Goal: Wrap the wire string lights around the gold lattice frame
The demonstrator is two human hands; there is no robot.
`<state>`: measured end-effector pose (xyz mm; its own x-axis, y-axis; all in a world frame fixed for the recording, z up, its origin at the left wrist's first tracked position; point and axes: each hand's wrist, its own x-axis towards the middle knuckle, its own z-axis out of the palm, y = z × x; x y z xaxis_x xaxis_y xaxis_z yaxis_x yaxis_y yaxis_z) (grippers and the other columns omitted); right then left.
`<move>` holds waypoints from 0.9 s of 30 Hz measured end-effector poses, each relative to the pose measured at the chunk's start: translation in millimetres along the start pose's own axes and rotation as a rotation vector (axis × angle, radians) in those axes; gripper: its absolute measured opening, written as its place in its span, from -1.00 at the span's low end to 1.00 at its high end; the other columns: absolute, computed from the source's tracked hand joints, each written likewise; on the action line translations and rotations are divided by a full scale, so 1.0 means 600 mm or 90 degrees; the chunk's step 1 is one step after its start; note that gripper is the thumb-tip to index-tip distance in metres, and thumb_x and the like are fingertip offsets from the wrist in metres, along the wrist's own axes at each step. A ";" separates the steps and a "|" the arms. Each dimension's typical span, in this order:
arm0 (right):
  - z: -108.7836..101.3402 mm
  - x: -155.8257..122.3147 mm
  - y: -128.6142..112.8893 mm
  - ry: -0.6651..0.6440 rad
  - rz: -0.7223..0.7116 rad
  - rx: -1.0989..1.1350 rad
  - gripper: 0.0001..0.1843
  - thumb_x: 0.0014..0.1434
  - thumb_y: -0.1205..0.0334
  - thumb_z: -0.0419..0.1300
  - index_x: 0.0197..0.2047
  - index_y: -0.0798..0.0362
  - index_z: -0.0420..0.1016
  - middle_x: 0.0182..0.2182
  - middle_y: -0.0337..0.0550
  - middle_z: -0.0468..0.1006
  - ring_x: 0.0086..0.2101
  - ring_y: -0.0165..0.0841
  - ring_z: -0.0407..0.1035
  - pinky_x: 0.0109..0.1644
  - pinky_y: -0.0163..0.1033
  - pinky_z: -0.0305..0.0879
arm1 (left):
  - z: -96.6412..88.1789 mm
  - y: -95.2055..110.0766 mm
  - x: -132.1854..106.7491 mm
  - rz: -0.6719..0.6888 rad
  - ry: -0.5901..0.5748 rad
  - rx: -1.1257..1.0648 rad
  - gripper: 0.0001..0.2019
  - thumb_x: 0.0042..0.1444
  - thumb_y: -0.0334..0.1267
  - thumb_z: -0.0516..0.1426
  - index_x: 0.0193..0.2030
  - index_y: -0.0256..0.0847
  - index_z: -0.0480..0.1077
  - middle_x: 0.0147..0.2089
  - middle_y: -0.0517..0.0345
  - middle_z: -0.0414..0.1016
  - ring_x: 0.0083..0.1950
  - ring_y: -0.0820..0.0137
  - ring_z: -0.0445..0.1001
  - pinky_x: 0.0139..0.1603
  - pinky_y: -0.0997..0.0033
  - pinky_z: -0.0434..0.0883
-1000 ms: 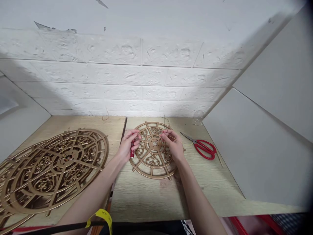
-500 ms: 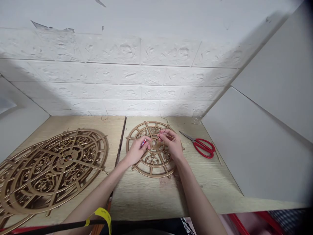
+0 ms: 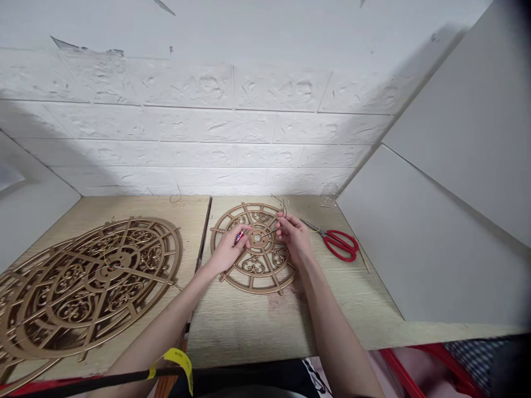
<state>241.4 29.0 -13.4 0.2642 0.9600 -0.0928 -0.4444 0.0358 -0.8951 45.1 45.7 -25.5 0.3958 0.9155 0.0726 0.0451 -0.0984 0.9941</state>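
Note:
A round gold openwork panel (image 3: 252, 288) with scroll ornaments lies flat on the table in front of me. My left hand (image 3: 230, 247) is over its left part, fingers curled round a small red and white object (image 3: 239, 237) that looks like a lighter; most of it is hidden. Above the panel's right side, my right hand (image 3: 293, 235) pinches a thin cord (image 3: 285, 207). Loose ends of the cord rise past the fingertips, and another stretch leads toward the panel's centre. Some yellowish thread trails to the right of this hand.
Red-handled scissors (image 3: 341, 245) lie right of the panel, blades toward my right hand. Several similar gold panels (image 3: 78, 309) are piled on the left. A white brick-pattern wall (image 3: 199, 127) stands behind, with a white board (image 3: 418, 232) on the right.
My right hand has moved slightly up, drawing the cord away from the panel's centre. My left hand keeps its grip. The whole view has shifted a little.

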 end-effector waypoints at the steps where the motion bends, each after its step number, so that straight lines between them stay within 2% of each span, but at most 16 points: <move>1: -0.001 0.000 -0.002 -0.007 0.003 -0.012 -0.52 -0.23 0.04 0.47 -0.26 0.11 0.53 -0.57 -0.34 0.46 -0.61 -0.54 0.27 -0.58 -0.42 0.16 | -0.002 0.001 0.001 -0.004 0.003 0.001 -0.76 0.07 -0.37 0.18 -0.10 -0.12 0.50 -0.47 0.21 0.47 -0.55 0.43 0.24 -0.52 0.51 0.11; 5: -0.005 -0.001 -0.002 -0.044 -0.005 -0.079 -0.55 -0.25 -0.04 0.49 -0.38 0.09 0.53 -0.59 -0.34 0.44 -0.62 -0.53 0.26 -0.57 -0.41 0.18 | -0.010 0.010 0.005 -0.008 0.024 0.045 -0.78 0.05 -0.42 0.18 -0.17 -0.13 0.54 -0.51 0.21 0.45 -0.56 0.43 0.22 -0.51 0.51 0.13; 8: -0.008 0.000 0.005 -0.056 -0.004 -0.132 -0.54 -0.21 -0.13 0.45 -0.45 0.09 0.53 -0.60 -0.30 0.44 -0.61 -0.51 0.27 -0.59 -0.40 0.16 | -0.013 0.016 0.005 0.024 0.050 0.071 -0.78 0.03 -0.45 0.18 -0.23 -0.12 0.57 -0.55 0.21 0.42 -0.52 0.39 0.26 -0.43 0.48 0.21; 10: -0.010 0.003 0.010 -0.053 0.001 -0.139 -0.50 -0.18 -0.21 0.40 -0.44 0.09 0.55 -0.60 -0.27 0.44 -0.62 -0.50 0.27 -0.62 -0.39 0.12 | -0.012 0.015 0.004 0.064 0.060 0.105 -0.75 0.00 -0.48 0.18 -0.24 -0.10 0.59 -0.50 0.18 0.44 -0.44 0.34 0.33 -0.32 0.44 0.29; 13: -0.013 0.007 0.013 -0.031 0.010 -0.108 -0.46 -0.19 -0.27 0.38 -0.43 0.08 0.57 -0.58 -0.24 0.47 -0.61 -0.46 0.31 -0.62 -0.37 0.10 | -0.007 0.009 -0.002 0.099 0.060 0.179 -0.68 -0.04 -0.53 0.17 -0.24 -0.06 0.60 -0.32 0.10 0.49 -0.27 0.27 0.39 -0.19 0.38 0.31; 17: -0.020 0.013 0.010 -0.009 0.013 -0.062 -0.50 -0.20 -0.23 0.39 -0.40 0.05 0.57 -0.55 -0.23 0.51 -0.57 -0.44 0.34 -0.58 -0.36 0.11 | -0.001 0.002 -0.009 0.079 0.048 0.272 -0.61 -0.03 -0.57 0.16 -0.18 0.00 0.61 -0.31 0.10 0.40 -0.36 0.31 0.33 -0.28 0.42 0.26; 23: -0.030 0.020 0.008 0.033 0.000 -0.026 -0.59 -0.14 -0.15 0.37 -0.39 0.03 0.55 -0.58 -0.31 0.46 -0.64 -0.51 0.17 -0.61 -0.35 0.01 | 0.002 0.001 -0.012 0.079 0.046 0.271 -0.76 0.01 -0.39 0.25 -0.21 0.01 0.61 -0.32 0.09 0.36 -0.40 0.33 0.31 -0.34 0.44 0.25; 27: -0.035 0.022 0.001 0.056 -0.024 0.000 -0.59 -0.12 -0.12 0.39 -0.35 0.04 0.52 -0.59 -0.33 0.41 -0.65 -0.50 0.18 -0.65 -0.35 0.04 | 0.004 0.000 -0.012 0.113 0.061 0.296 -0.82 0.02 -0.27 0.27 -0.20 0.01 0.62 -0.30 0.07 0.39 -0.39 0.32 0.33 -0.35 0.44 0.25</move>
<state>262.8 35.7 -24.2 0.3555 0.9296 -0.0972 -0.4333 0.0717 -0.8984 44.5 38.3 -26.1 0.3493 0.8984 0.2664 0.3971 -0.3994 0.8263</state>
